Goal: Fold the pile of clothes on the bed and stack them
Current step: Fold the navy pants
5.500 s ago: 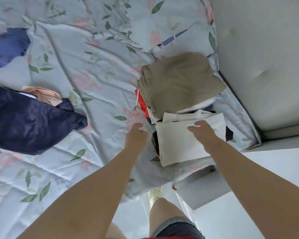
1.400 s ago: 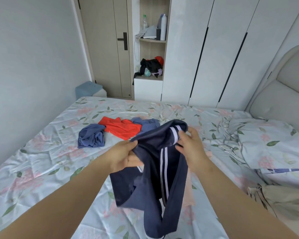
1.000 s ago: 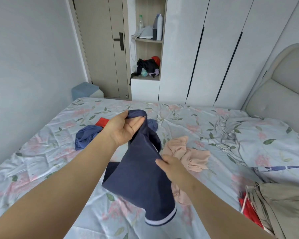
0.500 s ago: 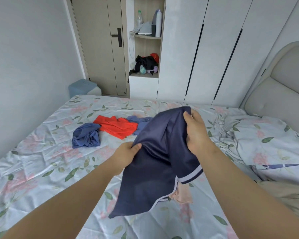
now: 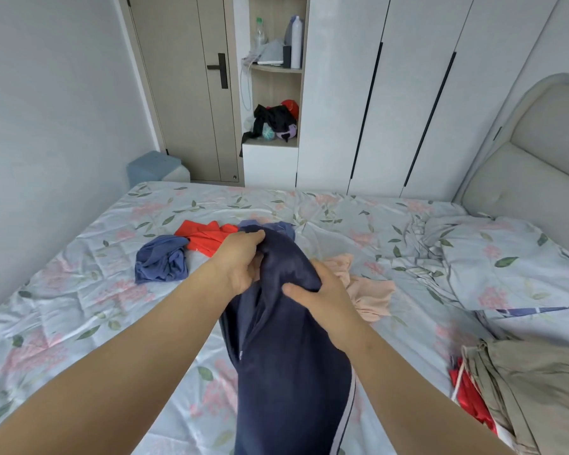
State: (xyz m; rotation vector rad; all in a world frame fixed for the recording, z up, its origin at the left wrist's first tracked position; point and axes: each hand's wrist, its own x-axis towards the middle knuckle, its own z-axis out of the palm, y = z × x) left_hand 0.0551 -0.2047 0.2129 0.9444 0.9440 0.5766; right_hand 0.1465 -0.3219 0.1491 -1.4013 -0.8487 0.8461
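- My left grip [image 5: 240, 264] is curled round the top of the navy garment [image 5: 286, 356], fingers and thumb bunching the cloth.
- My right grip [image 5: 322, 307] pinches the same garment just below and to the right of the left one, with the thumb pressed on the near face.
- The navy garment hangs from both hands above the bed [image 5: 79, 307], with a pale stripe down its right edge.
- On the sheet behind it lie a pink garment [image 5: 365, 290], a red garment [image 5: 207, 238] and a crumpled blue garment [image 5: 161, 261]. The red one touches the blue one.
- At the right edge, a folded khaki piece [image 5: 539, 389] lies on red cloth [image 5: 470, 399].
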